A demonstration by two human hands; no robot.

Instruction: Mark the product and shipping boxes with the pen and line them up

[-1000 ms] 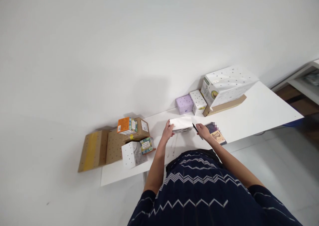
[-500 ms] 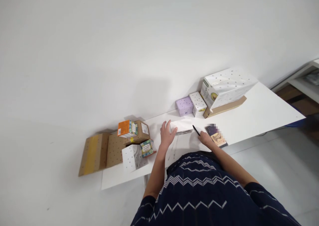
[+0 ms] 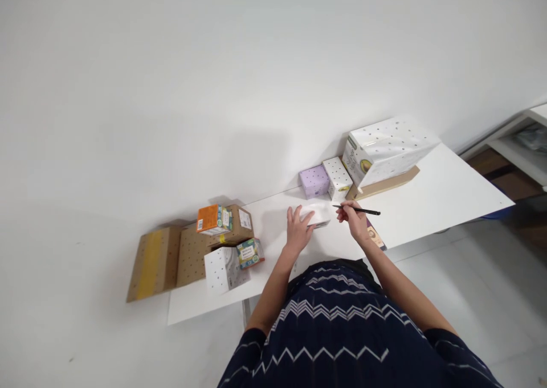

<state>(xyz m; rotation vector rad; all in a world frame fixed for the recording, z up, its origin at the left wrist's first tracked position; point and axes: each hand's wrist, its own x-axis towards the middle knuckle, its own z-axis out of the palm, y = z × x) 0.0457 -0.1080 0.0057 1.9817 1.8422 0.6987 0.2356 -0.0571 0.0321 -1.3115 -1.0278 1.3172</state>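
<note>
A small white box (image 3: 318, 212) lies on the white table in front of me. My left hand (image 3: 298, 228) rests at its left end, fingers spread, with the thumb reaching over the box; it does not wrap round it. To the right, my right hand (image 3: 352, 220) is closed on a slim black pen (image 3: 366, 211), whose thin end points left at the box, just apart from it. Partly covered by the right hand and forearm is a dark phone with a tan picture (image 3: 378, 239).
Behind the white box stand a lilac box (image 3: 315, 180) and a white dotted box (image 3: 338, 177). A large white carton (image 3: 387, 151) sits at the back right. Cardboard boxes (image 3: 154, 262), an orange box (image 3: 208, 219), a colourful box (image 3: 249, 253) and a white dotted carton (image 3: 220, 269) crowd the left.
My right hand has risen slightly and turned the pen, which now lies across it toward the right. My left hand has shifted right, its thumb further over the white box.
</note>
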